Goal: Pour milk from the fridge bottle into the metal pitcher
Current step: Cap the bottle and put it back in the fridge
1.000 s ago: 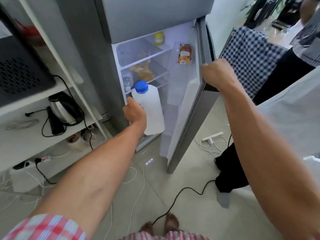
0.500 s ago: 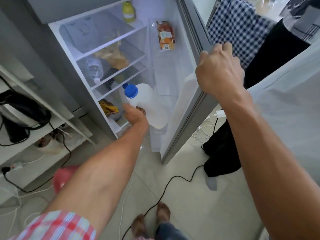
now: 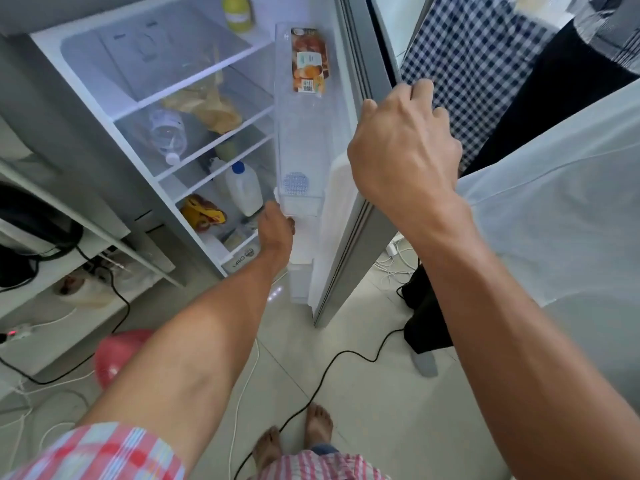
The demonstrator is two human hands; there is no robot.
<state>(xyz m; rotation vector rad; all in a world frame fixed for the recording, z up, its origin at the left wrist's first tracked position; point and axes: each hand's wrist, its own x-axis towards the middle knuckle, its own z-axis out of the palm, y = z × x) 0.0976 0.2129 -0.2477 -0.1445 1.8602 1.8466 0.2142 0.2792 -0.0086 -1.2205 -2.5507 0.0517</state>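
At the open fridge: a person stands barefoot, both arms out.
Bottle [image 3: 243,188]: blue-capped, upright on a lower shelf, nobody holding it.
Left hand [image 3: 276,226]: at the door bin's lower edge, just beside the bottle; whether it grips anything cannot be told.
Right hand [image 3: 403,147]: fingers hooked over the door [image 3: 360,216] edge.
Pitcher: not in view.
Progress: judging by this, no pouring is shown.

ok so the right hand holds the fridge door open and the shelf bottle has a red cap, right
No, the cap on the bottle is blue, as the head view shows. The right hand does hold the fridge door open.
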